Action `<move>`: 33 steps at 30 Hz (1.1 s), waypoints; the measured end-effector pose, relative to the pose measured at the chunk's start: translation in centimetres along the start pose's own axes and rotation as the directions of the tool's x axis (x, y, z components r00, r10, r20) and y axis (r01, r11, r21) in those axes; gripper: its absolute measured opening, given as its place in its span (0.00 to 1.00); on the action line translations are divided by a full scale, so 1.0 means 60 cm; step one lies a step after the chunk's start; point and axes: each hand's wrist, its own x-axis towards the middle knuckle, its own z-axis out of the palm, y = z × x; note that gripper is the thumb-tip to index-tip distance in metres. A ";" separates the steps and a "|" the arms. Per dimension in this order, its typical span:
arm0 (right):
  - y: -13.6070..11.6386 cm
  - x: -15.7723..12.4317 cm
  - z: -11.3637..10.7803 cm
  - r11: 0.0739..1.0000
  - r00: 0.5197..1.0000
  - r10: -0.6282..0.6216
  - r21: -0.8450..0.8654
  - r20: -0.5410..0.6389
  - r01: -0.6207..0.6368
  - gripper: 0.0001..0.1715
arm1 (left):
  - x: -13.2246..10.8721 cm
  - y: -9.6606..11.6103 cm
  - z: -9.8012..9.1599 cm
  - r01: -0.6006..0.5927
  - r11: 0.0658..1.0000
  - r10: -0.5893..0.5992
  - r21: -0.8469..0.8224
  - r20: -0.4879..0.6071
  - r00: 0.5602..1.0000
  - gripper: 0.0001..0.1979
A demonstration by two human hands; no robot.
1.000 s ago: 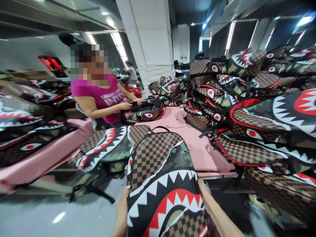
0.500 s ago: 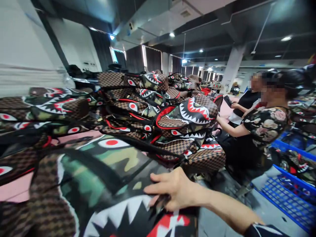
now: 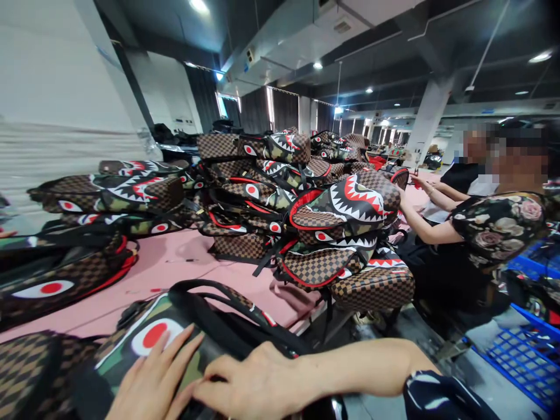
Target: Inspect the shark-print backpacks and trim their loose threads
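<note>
A backpack (image 3: 120, 348) with brown checks, green camouflage and a red-and-white eye lies right in front of me, partly cut off by the lower edge. My left hand (image 3: 151, 376) rests on its camouflage face beside the eye, fingers stretched out. My right hand (image 3: 251, 382) is closed at the bag's dark surface, with curled fingers gripping it close to the left fingertips. The exact spot held is hidden under the fingers. Black straps (image 3: 227, 291) with checked trim arch up behind both hands.
Shark-mouth backpacks (image 3: 350, 204) are piled across the pink table (image 3: 184, 256), and another backpack (image 3: 56, 280) lies at left. A small pen-like tool (image 3: 182, 260) lies on the tabletop. A co-worker in a floral top (image 3: 494, 227) and another person stand at right, near a blue crate (image 3: 520, 356).
The bag in front has shifted and turned, its teeth print no longer in view and its straps now showing. My left hand has come into view on it; my right hand moved left and lower.
</note>
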 end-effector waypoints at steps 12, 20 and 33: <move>0.025 0.056 -0.050 0.999 0.925 -0.018 0.040 0.380 0.003 0.15 | 0.105 0.077 -0.038 0.060 0.990 -0.122 0.128 0.549 0.827 0.32; 0.070 0.062 -0.036 0.977 0.895 0.016 0.182 0.445 -0.108 0.08 | 0.137 0.086 -0.003 0.158 0.987 -0.156 0.041 0.538 0.828 0.34; 0.077 0.019 -0.051 0.769 0.890 0.004 0.568 0.457 -0.295 0.13 | 0.095 0.087 -0.074 0.314 0.921 -0.220 -0.229 0.360 0.907 0.18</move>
